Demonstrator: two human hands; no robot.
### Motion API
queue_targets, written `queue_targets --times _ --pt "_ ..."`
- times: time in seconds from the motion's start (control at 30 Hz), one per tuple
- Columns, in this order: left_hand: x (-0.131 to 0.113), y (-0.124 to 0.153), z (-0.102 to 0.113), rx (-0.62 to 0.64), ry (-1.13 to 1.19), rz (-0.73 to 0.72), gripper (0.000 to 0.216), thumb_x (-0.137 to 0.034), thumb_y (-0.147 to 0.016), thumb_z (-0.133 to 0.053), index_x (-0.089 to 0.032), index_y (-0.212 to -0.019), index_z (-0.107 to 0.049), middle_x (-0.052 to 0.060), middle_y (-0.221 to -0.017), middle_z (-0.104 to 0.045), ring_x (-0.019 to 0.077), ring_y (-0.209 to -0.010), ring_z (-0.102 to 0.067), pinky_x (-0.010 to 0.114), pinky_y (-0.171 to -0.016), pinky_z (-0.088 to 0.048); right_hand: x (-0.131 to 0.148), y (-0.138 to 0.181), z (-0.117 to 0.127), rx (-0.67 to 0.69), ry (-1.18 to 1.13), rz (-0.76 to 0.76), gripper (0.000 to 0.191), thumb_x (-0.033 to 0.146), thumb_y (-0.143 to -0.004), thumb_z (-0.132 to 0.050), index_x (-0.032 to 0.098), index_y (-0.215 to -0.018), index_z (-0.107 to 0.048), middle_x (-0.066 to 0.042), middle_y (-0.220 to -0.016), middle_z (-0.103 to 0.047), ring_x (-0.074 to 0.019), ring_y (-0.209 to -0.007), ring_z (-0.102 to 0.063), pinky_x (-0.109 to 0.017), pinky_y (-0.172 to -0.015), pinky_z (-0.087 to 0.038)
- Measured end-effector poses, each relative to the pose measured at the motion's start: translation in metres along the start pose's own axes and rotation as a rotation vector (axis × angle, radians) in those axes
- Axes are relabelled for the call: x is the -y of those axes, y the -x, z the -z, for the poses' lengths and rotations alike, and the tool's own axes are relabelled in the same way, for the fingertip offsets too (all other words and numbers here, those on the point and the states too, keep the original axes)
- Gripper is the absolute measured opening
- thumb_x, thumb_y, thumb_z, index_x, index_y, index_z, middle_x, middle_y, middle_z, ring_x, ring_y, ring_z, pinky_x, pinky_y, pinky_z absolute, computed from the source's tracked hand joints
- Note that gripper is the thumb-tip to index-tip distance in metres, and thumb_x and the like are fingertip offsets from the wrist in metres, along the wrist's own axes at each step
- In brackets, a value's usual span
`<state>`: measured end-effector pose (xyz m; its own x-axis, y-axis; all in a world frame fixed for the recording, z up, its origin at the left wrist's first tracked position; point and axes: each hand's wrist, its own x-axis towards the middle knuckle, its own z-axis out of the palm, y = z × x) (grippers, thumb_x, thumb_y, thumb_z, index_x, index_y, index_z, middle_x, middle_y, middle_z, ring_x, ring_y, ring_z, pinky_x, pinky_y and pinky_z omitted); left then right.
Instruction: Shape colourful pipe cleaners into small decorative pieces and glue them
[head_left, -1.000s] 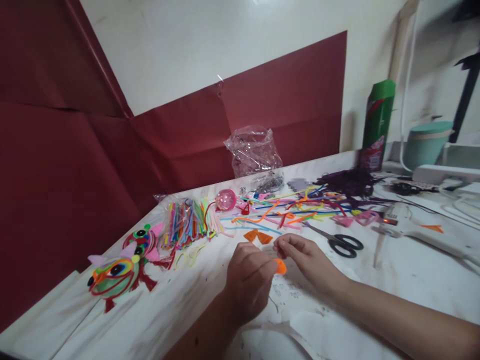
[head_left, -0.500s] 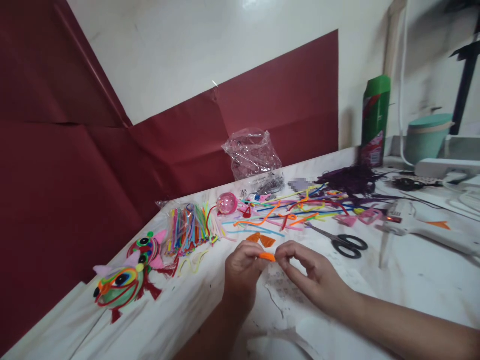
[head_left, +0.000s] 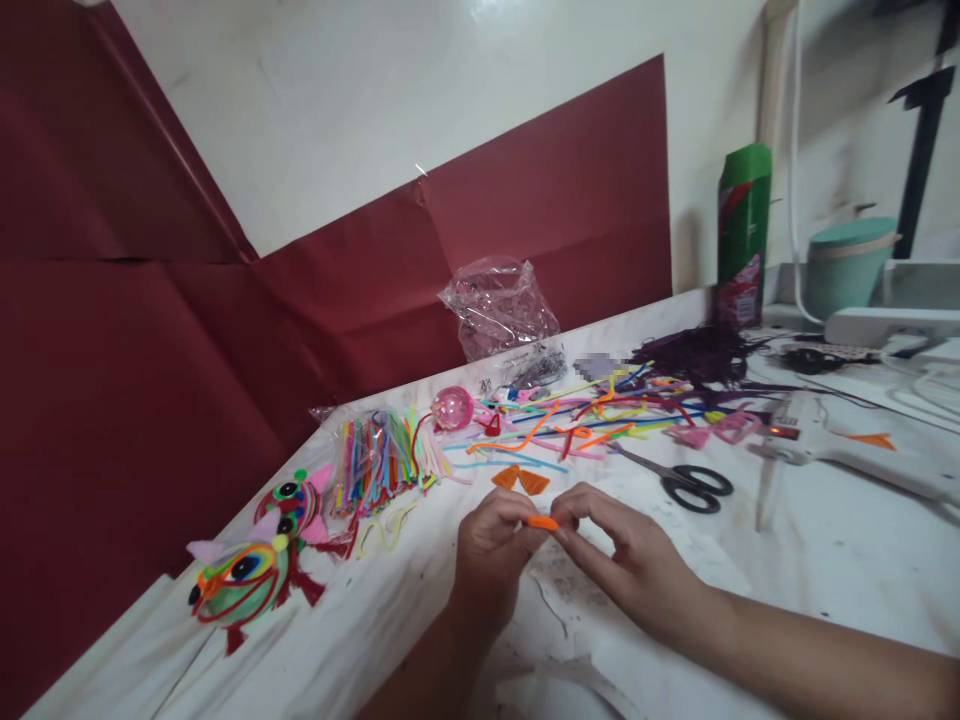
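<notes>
Head view: two decorated figures (head_left: 244, 578) lay well left of the grip; bundled pipe cleaners (head_left: 379, 460) lay nearer, beyond and left. Left hand (head_left: 486, 550) pinched a small orange strip (head_left: 541, 522) by its left end, two orange triangles (head_left: 533, 483) just beyond. Right hand (head_left: 622, 545) pinched the strip's right end. Scissors (head_left: 670, 473) lay right of the grip, glue gun (head_left: 821, 450) farther right.
</notes>
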<state>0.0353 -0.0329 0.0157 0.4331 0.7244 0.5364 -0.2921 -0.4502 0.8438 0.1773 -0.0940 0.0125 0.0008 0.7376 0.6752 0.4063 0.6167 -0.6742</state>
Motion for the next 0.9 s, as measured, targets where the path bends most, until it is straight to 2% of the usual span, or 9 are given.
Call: queue_targets --times 0.13,0.33,0.4,0.57,0.73,0.9 --pt "-0.003 -0.001 -0.002 -0.023 0.003 0.085 0.006 -0.012 -0.067 -0.065 -0.015 -0.064 -0.061 -0.001 -0.067 -0.054 0.0112 -0.067 -0.050 0.024 -0.064 -0.038 -0.001 -0.002 0.001 0.050 -0.060 -0.123 0.015 0.026 -0.085 -0.043 0.020 -0.077 -0.053 -0.002 -0.074 -0.056 -0.0149 -0.071 -0.054 -0.027 -0.067 -0.043" --pt "-0.006 0.002 -0.006 -0.085 0.057 0.347 0.007 -0.016 -0.066 -0.064 -0.013 -0.067 -0.059 -0.001 -0.061 -0.055 0.0082 -0.057 -0.046 0.021 -0.056 -0.035 -0.006 -0.006 0.000 0.098 -0.222 -0.381 0.022 0.037 -0.081 -0.048 0.019 -0.073 -0.056 -0.001 -0.069 -0.057 -0.0153 -0.067 -0.052 -0.026 -0.063 -0.042" --pt "-0.004 0.002 -0.007 -0.105 0.074 0.390 0.008 -0.017 -0.066 -0.064 -0.013 -0.070 -0.058 -0.001 -0.061 -0.056 0.0085 -0.057 -0.047 0.021 -0.056 -0.035 -0.009 -0.007 0.000 0.089 -0.261 -0.427 0.023 0.039 -0.080 -0.050 0.018 -0.073 -0.056 0.000 -0.068 -0.056 -0.0146 -0.065 -0.051 -0.026 -0.061 -0.041" --pt "0.002 -0.001 -0.004 -0.163 0.069 0.363 0.010 -0.022 -0.070 -0.060 -0.012 -0.073 -0.057 -0.003 -0.054 -0.051 0.0075 -0.053 -0.045 0.021 -0.055 -0.035 -0.016 -0.008 -0.002 0.063 -0.321 -0.480 0.022 0.037 -0.078 -0.053 0.017 -0.070 -0.056 0.002 -0.064 -0.053 -0.0125 -0.063 -0.048 -0.024 -0.060 -0.039" --pt "0.000 -0.002 -0.007 -0.159 0.049 0.494 0.014 -0.026 -0.068 -0.060 -0.013 -0.068 -0.054 -0.008 -0.036 -0.039 0.0057 -0.035 -0.034 0.020 -0.042 -0.031 -0.017 -0.007 -0.003 0.102 -0.348 -0.492 0.023 0.038 -0.078 -0.053 0.017 -0.070 -0.056 0.003 -0.062 -0.051 -0.0120 -0.060 -0.047 -0.024 -0.057 -0.037" --pt "-0.003 -0.003 -0.008 -0.140 0.143 0.556 0.021 -0.032 -0.070 -0.057 -0.012 -0.063 -0.053 -0.004 -0.038 -0.044 0.0071 -0.036 -0.038 0.023 -0.044 -0.035 -0.018 -0.008 -0.003 0.104 -0.480 -0.527 0.021 0.037 -0.076 -0.057 0.018 -0.068 -0.056 0.003 -0.060 -0.055 -0.0127 -0.060 -0.050 -0.025 -0.060 -0.038"
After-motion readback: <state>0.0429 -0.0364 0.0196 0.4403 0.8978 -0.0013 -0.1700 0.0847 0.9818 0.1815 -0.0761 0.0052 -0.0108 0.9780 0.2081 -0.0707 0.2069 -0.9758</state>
